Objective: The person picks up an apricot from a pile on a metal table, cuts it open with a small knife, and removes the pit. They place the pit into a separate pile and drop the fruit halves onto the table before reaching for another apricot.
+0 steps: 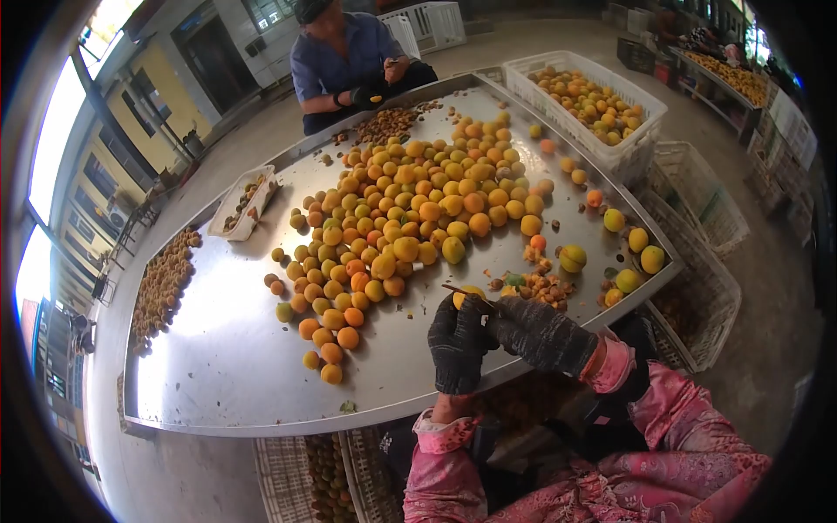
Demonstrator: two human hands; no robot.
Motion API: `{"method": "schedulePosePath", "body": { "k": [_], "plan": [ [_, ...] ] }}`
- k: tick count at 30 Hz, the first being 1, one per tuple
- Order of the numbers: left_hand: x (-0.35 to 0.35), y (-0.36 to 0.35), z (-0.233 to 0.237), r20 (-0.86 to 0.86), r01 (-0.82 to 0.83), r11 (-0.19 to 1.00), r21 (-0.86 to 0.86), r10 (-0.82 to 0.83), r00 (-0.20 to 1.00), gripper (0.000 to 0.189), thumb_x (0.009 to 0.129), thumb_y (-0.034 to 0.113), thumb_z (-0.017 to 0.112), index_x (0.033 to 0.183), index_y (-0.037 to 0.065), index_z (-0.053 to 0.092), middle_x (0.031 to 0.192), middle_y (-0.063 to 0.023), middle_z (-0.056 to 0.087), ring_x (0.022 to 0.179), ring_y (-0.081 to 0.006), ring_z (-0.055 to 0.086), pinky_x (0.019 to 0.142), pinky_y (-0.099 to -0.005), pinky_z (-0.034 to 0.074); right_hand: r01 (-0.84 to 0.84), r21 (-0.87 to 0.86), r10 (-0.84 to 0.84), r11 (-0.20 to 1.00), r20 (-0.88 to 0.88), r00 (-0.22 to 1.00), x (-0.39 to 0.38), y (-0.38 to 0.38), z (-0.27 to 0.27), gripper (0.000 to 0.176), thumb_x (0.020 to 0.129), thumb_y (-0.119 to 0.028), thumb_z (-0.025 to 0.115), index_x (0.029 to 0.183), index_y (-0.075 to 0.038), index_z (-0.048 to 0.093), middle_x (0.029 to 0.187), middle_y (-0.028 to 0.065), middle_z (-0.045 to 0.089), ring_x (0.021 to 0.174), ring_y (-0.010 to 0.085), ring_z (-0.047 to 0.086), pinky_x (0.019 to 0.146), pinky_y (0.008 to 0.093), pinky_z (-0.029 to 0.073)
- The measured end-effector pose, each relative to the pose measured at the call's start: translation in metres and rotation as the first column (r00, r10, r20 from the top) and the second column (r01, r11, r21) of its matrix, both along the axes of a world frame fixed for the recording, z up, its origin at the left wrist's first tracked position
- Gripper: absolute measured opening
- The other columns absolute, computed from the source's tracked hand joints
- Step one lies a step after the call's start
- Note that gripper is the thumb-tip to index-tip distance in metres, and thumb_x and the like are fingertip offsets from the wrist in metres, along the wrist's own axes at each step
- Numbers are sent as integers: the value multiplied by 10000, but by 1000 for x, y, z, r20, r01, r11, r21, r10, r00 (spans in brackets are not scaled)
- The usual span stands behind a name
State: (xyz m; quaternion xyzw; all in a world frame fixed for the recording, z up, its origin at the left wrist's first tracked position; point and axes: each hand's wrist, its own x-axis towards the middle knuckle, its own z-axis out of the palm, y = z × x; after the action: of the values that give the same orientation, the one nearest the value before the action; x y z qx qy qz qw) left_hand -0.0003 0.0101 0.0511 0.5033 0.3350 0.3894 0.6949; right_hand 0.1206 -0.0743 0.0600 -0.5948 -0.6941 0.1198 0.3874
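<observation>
No readable lettering, no legible labels, brands, numbers or signs

white crate (pixel 438 23) behind a blue-shirted co-worker (pixel 327 68)

The tabletop (pixel 209 370) is smooth sheet metal, glossy enough to throw back a white glare at the left. Fruit (pixel 405 209) heaped across it has smooth skin with a soft sheen; the pits (pixel 166 283) at the left look rough and matt. Matt, coarse knitted cloth covers the left hand (pixel 459 344) and right hand (pixel 545 336), below patterned cloth sleeves (pixel 689 418). The far-right crate (pixel 643 146) looks like plastic, as does the far-left tray (pixel 255 212). The far worker's shirt (pixel 316 70) is matt cloth.
</observation>
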Motion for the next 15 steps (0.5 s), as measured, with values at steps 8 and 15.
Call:
{"method": "schedulePosePath", "body": {
  "k": [8,15],
  "plan": [
    [-10,13,-8,-168,201,878,434,-140,976,397,904,342,418,905,-12,597,628,-43,549,528,-111,504,487,-256,399,2,-73,-31,997,-395,918,15,1,28,469,765,-195,688,1180,-76,505,1086,127,559,987,210,561,844,324,445],
    [-15,11,-21,-348,323,718,617,-120,930,270,740,47,607,1000,-4,558,752,-132,598,660,-257,590,610,-346,458,-77,-81,46,994,-338,940,19,19,-3,553,655,-146,752,1138,-59,499,1053,138,527,981,273,535,859,363,431]
  ]
}}
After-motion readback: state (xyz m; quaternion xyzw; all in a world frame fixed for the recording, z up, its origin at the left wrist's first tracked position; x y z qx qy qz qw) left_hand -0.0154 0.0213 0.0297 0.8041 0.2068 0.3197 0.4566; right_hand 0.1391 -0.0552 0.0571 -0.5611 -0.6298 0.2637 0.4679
